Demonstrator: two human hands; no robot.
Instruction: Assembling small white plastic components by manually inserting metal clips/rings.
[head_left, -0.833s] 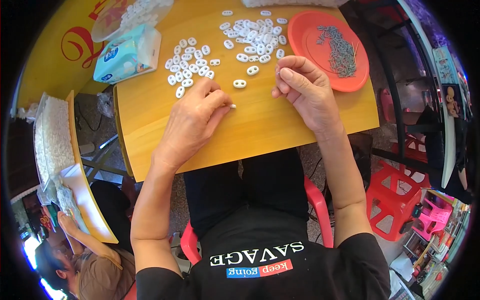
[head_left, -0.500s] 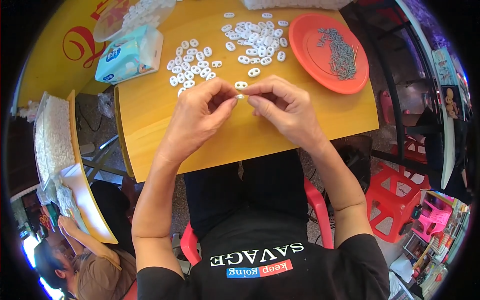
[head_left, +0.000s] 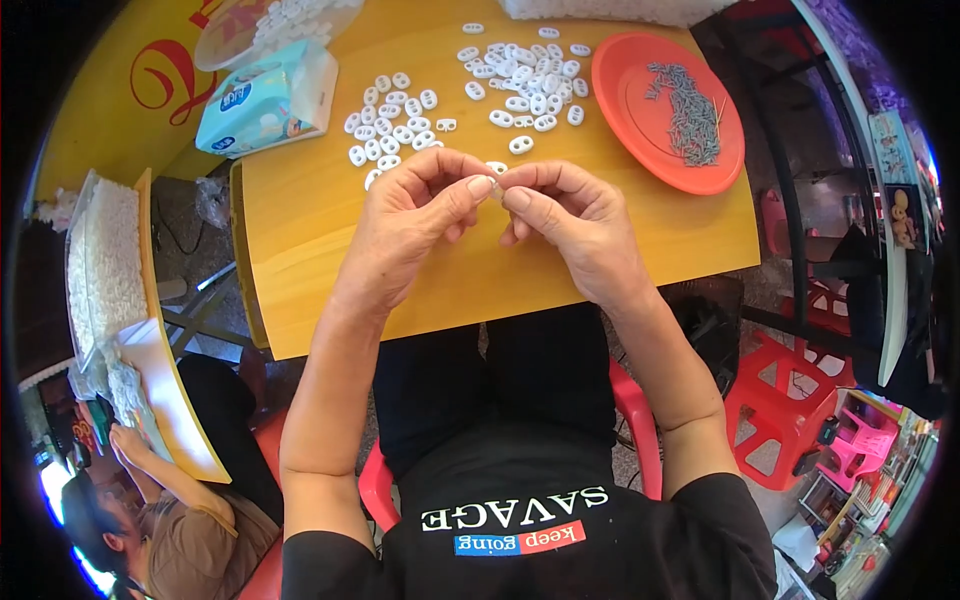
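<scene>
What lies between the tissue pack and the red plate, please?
In the head view, two clusters of white two-holed pieces lie between the tissue pack and the red plate.

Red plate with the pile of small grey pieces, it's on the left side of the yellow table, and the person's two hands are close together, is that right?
Not quite: the head view shows the red plate with the pile of small grey pieces on the right side of the yellow table. The left hand and right hand are indeed close together.
</scene>
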